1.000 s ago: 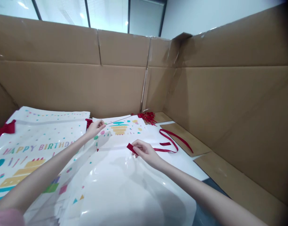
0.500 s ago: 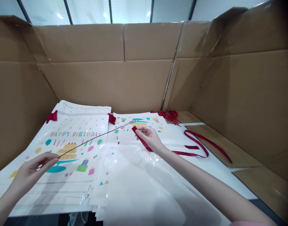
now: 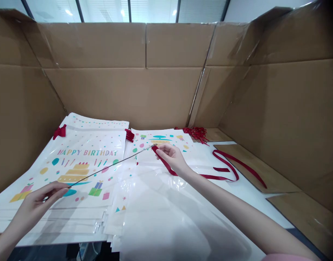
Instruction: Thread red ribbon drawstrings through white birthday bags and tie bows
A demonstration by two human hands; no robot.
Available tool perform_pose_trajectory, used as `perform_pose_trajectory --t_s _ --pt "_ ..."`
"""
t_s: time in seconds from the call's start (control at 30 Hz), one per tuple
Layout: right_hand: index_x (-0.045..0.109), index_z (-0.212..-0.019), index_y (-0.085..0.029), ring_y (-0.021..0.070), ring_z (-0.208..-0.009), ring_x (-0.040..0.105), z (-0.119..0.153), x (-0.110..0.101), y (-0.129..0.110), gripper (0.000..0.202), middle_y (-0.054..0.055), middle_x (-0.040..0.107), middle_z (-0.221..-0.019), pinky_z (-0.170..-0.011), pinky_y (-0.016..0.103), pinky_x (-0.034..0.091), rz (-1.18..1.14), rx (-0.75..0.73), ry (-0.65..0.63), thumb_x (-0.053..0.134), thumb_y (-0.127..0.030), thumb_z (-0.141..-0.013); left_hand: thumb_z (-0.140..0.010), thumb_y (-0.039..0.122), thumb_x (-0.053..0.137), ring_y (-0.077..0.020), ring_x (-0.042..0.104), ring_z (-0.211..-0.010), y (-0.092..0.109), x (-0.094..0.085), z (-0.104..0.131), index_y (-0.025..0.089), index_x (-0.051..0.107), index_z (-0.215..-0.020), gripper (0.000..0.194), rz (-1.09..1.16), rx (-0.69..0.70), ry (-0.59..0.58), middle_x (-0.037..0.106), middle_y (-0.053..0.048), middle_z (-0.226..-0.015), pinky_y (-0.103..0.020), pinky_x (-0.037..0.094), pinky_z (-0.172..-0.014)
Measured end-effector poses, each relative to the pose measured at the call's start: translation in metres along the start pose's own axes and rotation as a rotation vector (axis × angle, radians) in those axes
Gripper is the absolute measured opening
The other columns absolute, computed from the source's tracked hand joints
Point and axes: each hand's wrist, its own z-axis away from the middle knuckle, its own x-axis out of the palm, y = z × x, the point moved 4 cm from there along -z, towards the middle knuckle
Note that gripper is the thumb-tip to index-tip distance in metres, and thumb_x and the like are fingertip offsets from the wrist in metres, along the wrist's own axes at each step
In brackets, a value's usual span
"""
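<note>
My left hand (image 3: 48, 197) pinches one end of a long thin wire threader (image 3: 106, 167), which slants up to the right. The wire's looped far tip lies at the end of a dark red ribbon (image 3: 166, 164). That ribbon end is pinched between the fingertips of my right hand (image 3: 170, 156). From there the ribbon runs under my right wrist and curves away to the right. Below both hands lie white plastic bags (image 3: 82, 145) printed with "Happy Birthday", a cake, balloons and gifts. Whether the loop touches the ribbon I cannot tell.
Cardboard walls (image 3: 109, 90) enclose the back and sides. A heap of red cords (image 3: 197, 134) lies at the back. Red ribbon bunches (image 3: 129, 135) sit at the left bag stack's upper corners. Flat cardboard pieces (image 3: 313, 210) lie on the right, near a short ribbon piece (image 3: 221, 169).
The wire's tip has dropped slightly onto the ribbon end beside my right fingers. My left hand has moved slightly down, and my right hand has hardly moved. The view has shifted a little.
</note>
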Motion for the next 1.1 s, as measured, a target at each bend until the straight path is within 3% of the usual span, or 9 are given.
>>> perform_pose_trajectory --t_s 0.53,0.8,1.1 --pt "0.060 -0.083 -0.015 0.0122 -0.067 0.058 0.001 -0.001 -0.002 0.036 0.003 0.060 -0.076 -0.067 0.028 0.050 -0.044 -0.027 0.035 0.067 -0.050 -0.075 -0.073 0.063 0.058 -0.0242 0.062 -0.093 0.004 -0.005 0.005 0.039 0.068 -0.080 0.027 -0.013 -0.006 0.041 0.070 0.005 -0.093 -0.029 0.051 -0.072" --pt "0.060 -0.080 -0.016 0.0124 -0.066 0.058 0.002 -0.001 -0.001 0.038 0.003 0.061 -0.073 -0.065 0.028 0.051 -0.058 -0.022 0.057 0.069 -0.052 -0.072 -0.066 0.069 0.063 -0.0217 0.059 -0.091 0.012 -0.004 0.008 0.028 0.069 -0.083 0.046 0.014 -0.052 0.038 0.070 0.002 -0.093 -0.023 0.046 -0.070" --pt "0.050 -0.090 -0.019 0.0118 -0.063 0.060 0.001 -0.004 0.004 0.031 -0.002 0.059 -0.069 -0.065 0.028 0.049 -0.141 -0.075 0.023 0.069 -0.040 -0.077 -0.067 0.069 0.063 -0.0229 0.058 -0.096 0.024 0.004 0.009 0.029 0.069 -0.081 0.042 0.068 -0.100 -0.054 0.069 0.003 -0.094 -0.024 0.043 -0.072"
